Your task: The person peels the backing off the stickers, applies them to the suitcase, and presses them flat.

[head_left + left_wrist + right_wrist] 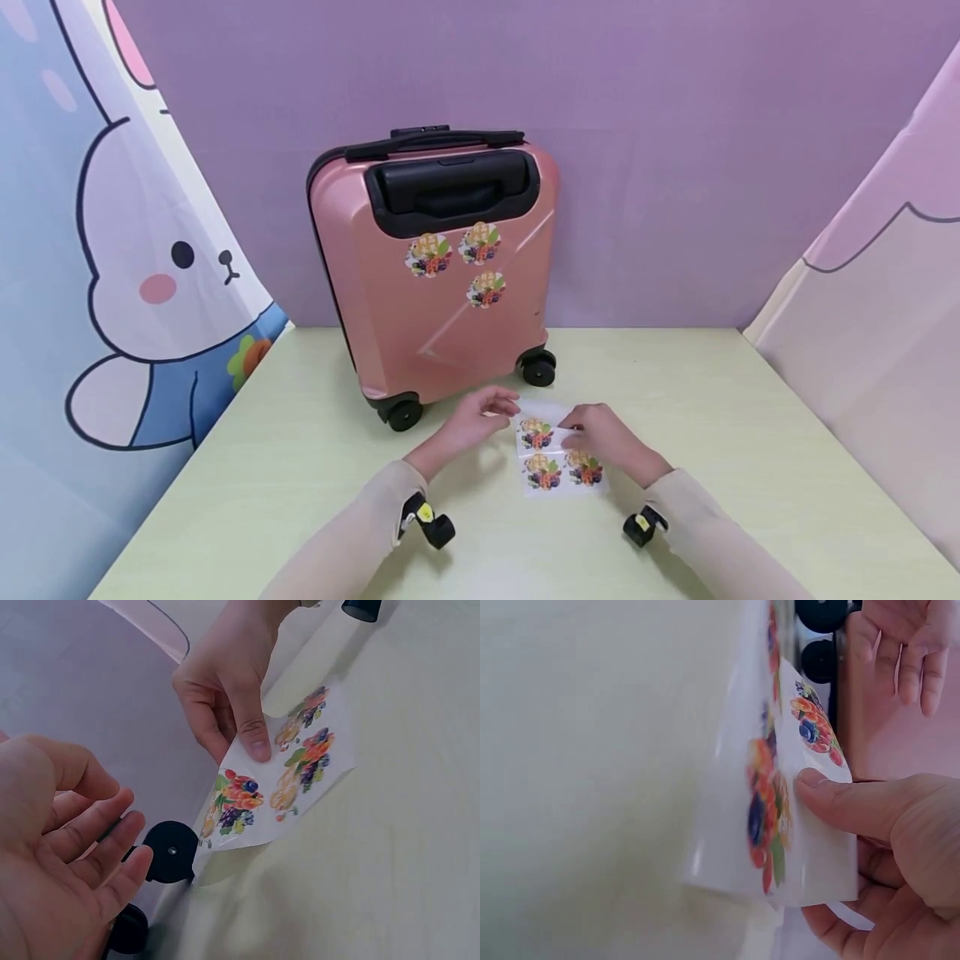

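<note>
My right hand [606, 435] pinches a white sticker sheet [259, 829] between thumb and fingers, close over the table. Three round fruit stickers show on the sheet, which is bent along its middle in the right wrist view. My left hand [478, 417] is just left of the sheet's upper edge, fingers loosely curled and nothing held. Behind both hands stands a pink suitcase [457, 333] on black wheels. Its front bears three matching stickers: one at the left [429, 256], one beside it [480, 243] and one lower down [487, 289].
A pale green table [697, 408] lies under everything. Its back edge meets a purple backdrop [697, 167]. Printed cloths hang at both sides, the left one with a cartoon rabbit [135, 275]. Black wrist cameras sit at the left cuff [438, 529] and right cuff [640, 527].
</note>
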The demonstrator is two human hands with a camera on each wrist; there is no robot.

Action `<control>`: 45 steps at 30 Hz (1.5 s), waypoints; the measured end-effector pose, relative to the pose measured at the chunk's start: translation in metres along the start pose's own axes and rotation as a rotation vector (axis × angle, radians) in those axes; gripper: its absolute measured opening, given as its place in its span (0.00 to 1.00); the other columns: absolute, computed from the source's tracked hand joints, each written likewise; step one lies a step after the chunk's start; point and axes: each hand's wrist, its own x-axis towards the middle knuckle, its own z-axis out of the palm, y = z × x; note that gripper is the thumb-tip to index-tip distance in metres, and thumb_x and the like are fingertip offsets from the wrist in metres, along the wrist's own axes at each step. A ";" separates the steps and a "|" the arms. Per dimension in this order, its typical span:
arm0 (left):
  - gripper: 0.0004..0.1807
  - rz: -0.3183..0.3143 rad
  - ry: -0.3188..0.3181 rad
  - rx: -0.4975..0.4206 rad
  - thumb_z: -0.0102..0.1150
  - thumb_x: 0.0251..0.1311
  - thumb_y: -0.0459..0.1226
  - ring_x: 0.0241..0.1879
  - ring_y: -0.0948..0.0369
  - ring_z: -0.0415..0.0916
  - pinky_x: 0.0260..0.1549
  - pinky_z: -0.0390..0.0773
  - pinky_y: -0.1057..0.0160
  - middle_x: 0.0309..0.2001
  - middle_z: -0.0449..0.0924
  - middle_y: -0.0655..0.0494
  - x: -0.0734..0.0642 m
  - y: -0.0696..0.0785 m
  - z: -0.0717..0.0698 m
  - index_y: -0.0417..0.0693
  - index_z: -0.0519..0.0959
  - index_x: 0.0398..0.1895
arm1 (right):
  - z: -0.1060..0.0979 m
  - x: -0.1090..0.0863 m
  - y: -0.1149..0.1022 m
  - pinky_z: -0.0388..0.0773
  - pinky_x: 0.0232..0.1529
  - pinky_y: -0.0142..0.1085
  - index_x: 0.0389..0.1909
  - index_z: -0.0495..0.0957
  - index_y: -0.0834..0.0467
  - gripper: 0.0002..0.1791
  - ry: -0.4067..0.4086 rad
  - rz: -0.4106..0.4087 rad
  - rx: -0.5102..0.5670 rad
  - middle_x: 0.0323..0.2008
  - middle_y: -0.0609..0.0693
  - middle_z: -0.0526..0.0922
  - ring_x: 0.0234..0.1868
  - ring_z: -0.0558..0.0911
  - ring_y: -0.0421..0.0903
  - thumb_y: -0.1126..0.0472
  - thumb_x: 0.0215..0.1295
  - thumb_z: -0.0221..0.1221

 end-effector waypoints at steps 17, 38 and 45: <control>0.21 0.157 -0.139 0.320 0.67 0.60 0.33 0.56 0.52 0.77 0.55 0.76 0.48 0.55 0.81 0.49 0.007 0.021 -0.008 0.40 0.79 0.57 | -0.017 -0.005 -0.020 0.80 0.35 0.37 0.28 0.86 0.59 0.09 0.246 -0.239 0.018 0.29 0.46 0.82 0.33 0.80 0.43 0.73 0.49 0.73; 0.10 0.505 -0.091 0.667 0.71 0.58 0.40 0.49 0.58 0.71 0.52 0.71 0.51 0.42 0.83 0.59 0.005 0.040 -0.014 0.49 0.89 0.41 | -0.016 -0.002 -0.030 0.71 0.35 0.44 0.21 0.85 0.59 0.15 0.615 -0.613 -0.181 0.25 0.47 0.81 0.29 0.77 0.45 0.76 0.32 0.77; 0.07 0.503 -0.103 0.687 0.70 0.58 0.40 0.49 0.59 0.69 0.52 0.69 0.52 0.41 0.83 0.60 0.002 0.043 -0.011 0.50 0.88 0.39 | -0.016 -0.003 -0.032 0.71 0.35 0.45 0.21 0.85 0.59 0.16 0.648 -0.634 -0.200 0.25 0.47 0.81 0.29 0.78 0.45 0.77 0.30 0.76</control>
